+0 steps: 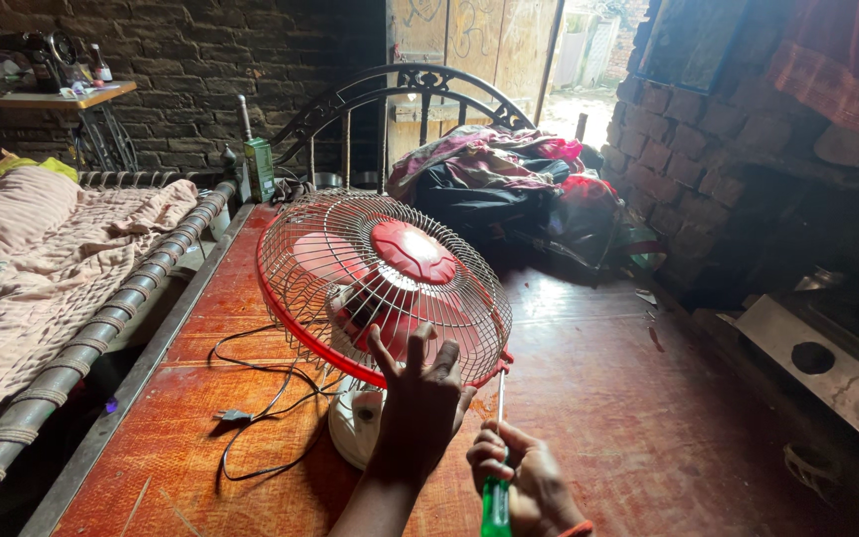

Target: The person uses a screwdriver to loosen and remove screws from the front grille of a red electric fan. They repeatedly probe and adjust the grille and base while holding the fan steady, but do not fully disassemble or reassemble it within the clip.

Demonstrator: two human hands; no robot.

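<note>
A red table fan (382, 283) with a wire grille and a white base stands on a red wooden bed board (628, 418). My left hand (418, 398) presses against the near lower edge of the grille, fingers spread over the wires. My right hand (524, 482) grips a green-handled screwdriver (496, 467) upright; its thin shaft reaches up to the red rim at the fan's lower right. The fan's black power cord (265, 398) lies loose on the board to the left, with its plug near it.
A heap of clothes and bags (509, 184) lies at the far end by a curved metal headboard (400, 89). A cot with pink bedding (42, 259) runs along the left. A brick wall and a metal ledge (827, 368) stand on the right.
</note>
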